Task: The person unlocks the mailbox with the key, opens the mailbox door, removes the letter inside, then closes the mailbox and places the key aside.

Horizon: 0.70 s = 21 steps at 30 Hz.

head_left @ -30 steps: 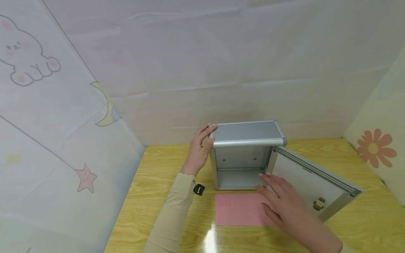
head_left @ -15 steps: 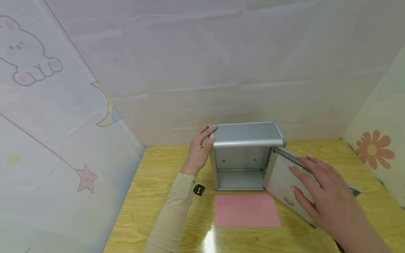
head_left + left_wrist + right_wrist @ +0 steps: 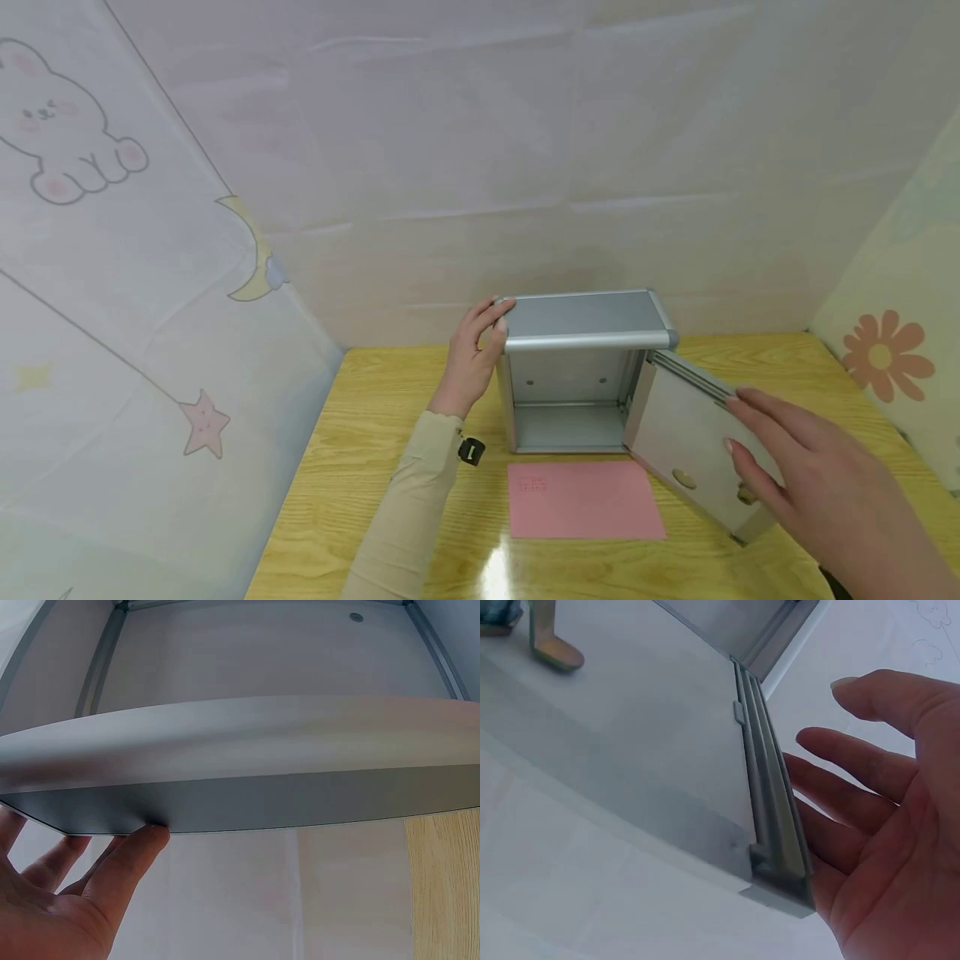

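Metal box (image 3: 588, 315), door (image 3: 682, 425) ajar, stands on the table (image 3: 375, 417) just behind the pink paper (image 3: 585, 502). Left hand (image 3: 472, 360) rests spread at its top left corner; right hand (image 3: 821, 471) at door's outer edge, grip wide, contact unclear. I'd brace the box, guide the door slowly.

Soft, even, muted light fills the head view; one white streak of glare lies on the glossy yellow wood-grain table (image 3: 390, 417), nearer the viewer than the fingers of the left hand (image 3: 467, 367). Right of those fingers, the silver-grey rectangular metal box (image 3: 587, 317) is dimmer inside. The left wrist view looks cooler and darker, the box's rim bowed. In the right wrist view, left of the fingers of the right hand (image 3: 904, 825), the pale flat metal door (image 3: 652, 727) has a soft, curving lower edge.
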Motion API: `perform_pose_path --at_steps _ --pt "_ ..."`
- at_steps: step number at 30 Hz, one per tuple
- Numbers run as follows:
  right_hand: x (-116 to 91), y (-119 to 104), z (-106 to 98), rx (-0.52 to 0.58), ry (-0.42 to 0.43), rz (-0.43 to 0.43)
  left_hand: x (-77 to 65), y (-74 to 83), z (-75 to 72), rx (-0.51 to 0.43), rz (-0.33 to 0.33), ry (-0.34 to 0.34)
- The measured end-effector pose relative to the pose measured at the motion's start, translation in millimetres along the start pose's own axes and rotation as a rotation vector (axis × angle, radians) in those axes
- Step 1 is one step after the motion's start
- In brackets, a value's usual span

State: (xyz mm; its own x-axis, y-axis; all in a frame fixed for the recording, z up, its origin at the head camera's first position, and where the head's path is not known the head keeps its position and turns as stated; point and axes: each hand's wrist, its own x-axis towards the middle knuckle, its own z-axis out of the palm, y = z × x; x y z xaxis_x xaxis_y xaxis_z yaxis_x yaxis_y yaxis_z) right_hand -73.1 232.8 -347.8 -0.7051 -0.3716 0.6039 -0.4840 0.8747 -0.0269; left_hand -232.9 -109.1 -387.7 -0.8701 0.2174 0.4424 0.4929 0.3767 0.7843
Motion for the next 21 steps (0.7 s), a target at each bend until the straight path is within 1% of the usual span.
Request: perform_pose_path --at_steps 5,9,11,15,18,21 --pt "-1 -7 -4 0.009 -0.052 0.011 -0.3 1.0 -0.5 0.0 0.003 -0.003" --pt "-2 -14 -7 0.04 -0.075 -0.012 -0.6 1.4 -0.2 0.0 0.004 -0.005" --pt "-3 -16 -8 0.08 -0.086 -0.031 -0.6 1.4 -0.1 0.001 0.005 -0.003" --pt "-4 -19 -9 0.207 -0.089 -0.117 -0.7 0.8 0.1 0.005 0.005 0.003" --pt "-2 -21 -6 0.311 -0.052 -0.207 -0.9 0.4 0.1 0.004 0.004 0.004" --pt "3 -26 0 0.38 0.003 -0.26 -1.1 0.6 0.1 0.004 0.003 0.001"
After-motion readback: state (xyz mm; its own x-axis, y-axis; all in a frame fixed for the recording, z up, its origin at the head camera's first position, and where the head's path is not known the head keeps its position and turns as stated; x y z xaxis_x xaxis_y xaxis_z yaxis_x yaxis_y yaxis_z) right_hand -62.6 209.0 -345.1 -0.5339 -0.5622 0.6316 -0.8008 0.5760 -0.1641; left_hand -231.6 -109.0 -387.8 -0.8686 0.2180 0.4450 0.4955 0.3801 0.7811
